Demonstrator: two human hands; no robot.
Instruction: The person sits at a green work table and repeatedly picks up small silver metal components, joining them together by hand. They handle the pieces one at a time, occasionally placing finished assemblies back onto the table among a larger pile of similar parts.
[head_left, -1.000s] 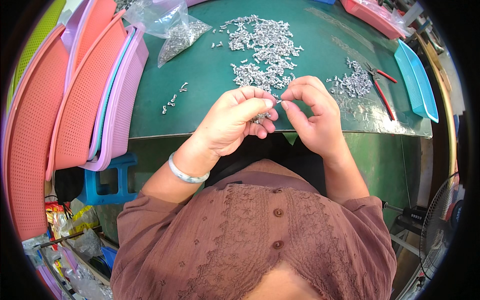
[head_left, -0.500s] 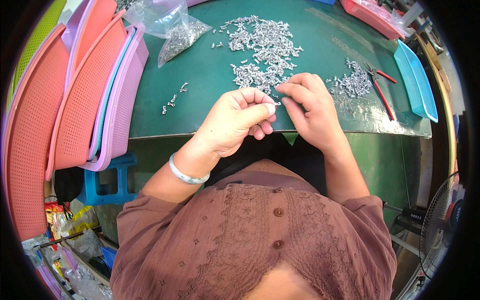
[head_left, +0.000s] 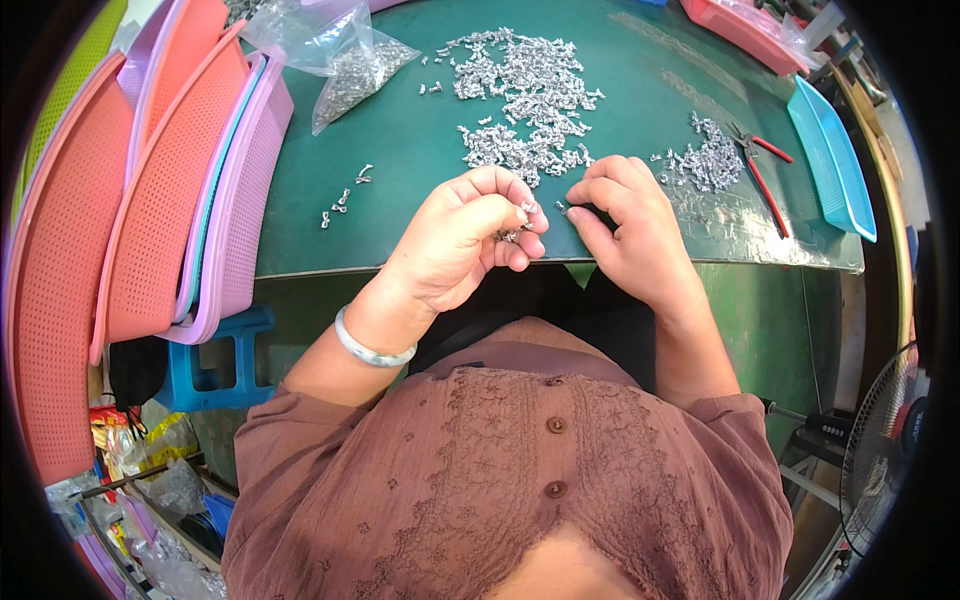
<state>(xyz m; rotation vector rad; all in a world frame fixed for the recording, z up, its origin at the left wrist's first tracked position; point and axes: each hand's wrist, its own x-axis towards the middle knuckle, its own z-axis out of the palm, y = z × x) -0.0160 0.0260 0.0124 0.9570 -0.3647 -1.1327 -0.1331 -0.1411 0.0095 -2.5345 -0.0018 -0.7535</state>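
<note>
Several small silver metal parts [head_left: 526, 208] sit in the curled fingers of my left hand [head_left: 465, 230], one near the thumb tip and others against the lower fingers. My right hand [head_left: 632, 228] is a short way to the right, its thumb and fingertips closed on another small metal part [head_left: 561, 208] that pokes out toward the left hand. Just beyond both hands lies a large loose pile of such metal parts [head_left: 530, 85] on the green table [head_left: 400, 130]. A few loose metal parts [head_left: 342, 201] lie to the left of my left hand.
Red-handled pliers [head_left: 765, 185] lie beside a smaller heap of metal parts [head_left: 712, 160] on the right. A blue basket [head_left: 832, 160] stands at the table's right edge. Stacked plastic baskets [head_left: 240, 190] rise on the left, near a clear bag of metal parts [head_left: 360, 75].
My hands have moved slightly apart. Metal parts now show in my left fingers, and a part shows at my right fingertips.
</note>
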